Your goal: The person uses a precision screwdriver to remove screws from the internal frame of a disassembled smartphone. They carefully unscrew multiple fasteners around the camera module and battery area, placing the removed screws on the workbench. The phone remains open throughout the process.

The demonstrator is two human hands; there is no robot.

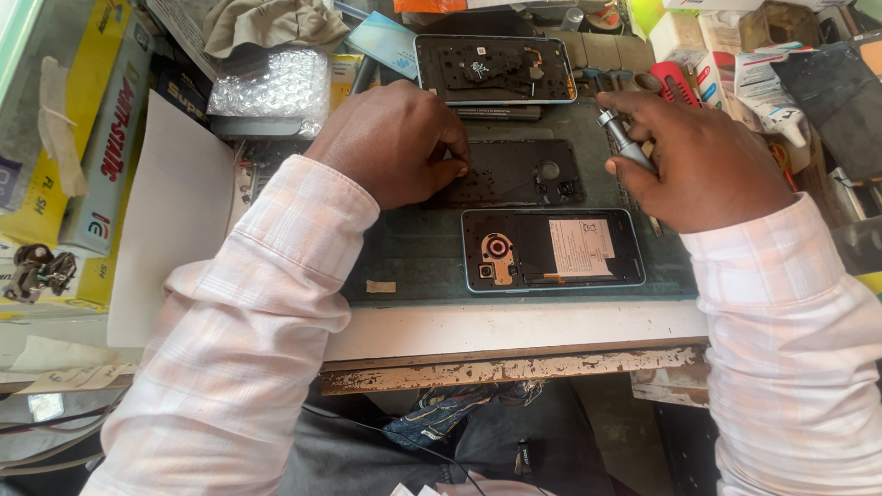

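Fingertips of the left hand [395,142] were pressed, curled, on a flat black plastic inner cover [524,172] laid on the dark green work mat [413,248]. A slim grey metal screwdriver [623,140] was gripped by the closed right hand [703,161]. An opened phone body [551,248] lay just below the cover, a second opened phone [494,69] above.

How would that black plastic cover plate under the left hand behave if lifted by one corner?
The black cover plate looks thin with cutouts, so it is probably light and would flex some. The left hand presses its edge, which hints it slides easily on the green mat. Thin bridges around the round hole may crack if bent.
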